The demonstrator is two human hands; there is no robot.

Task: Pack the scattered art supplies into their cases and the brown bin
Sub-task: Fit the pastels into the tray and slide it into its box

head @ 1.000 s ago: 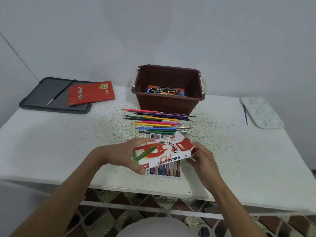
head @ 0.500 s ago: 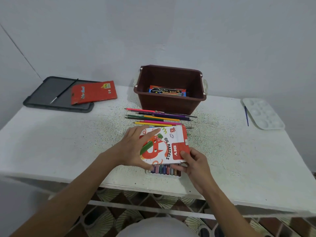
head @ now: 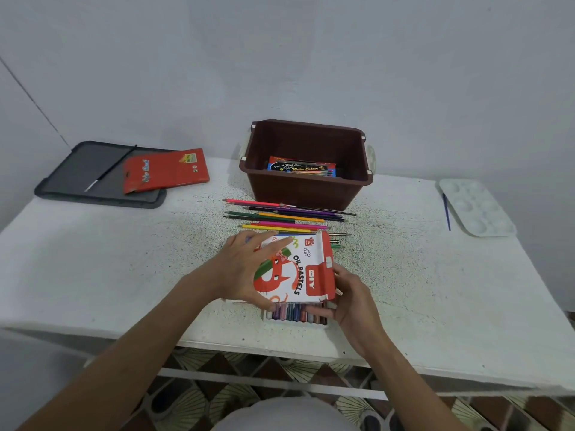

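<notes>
Your left hand (head: 245,272) and right hand (head: 351,303) fingers both grip one oil pastels box (head: 298,272) over one pastel tray (head: 295,315). One brown bin (head: 311,194) holds one water colour case (head: 301,168).

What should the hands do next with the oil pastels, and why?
Probably slide the pastel tray into the oil pastels box through its red flap end: the left hand holds the box over the tray, and the right hand grips that end.

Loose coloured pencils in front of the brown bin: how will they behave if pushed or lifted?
Probably stiff and light: the coloured pencils are thin straight sticks. Likely to roll if pushed sideways, lying loose on the flat table. Lifting all together may spill some; nothing bundles them.
</notes>
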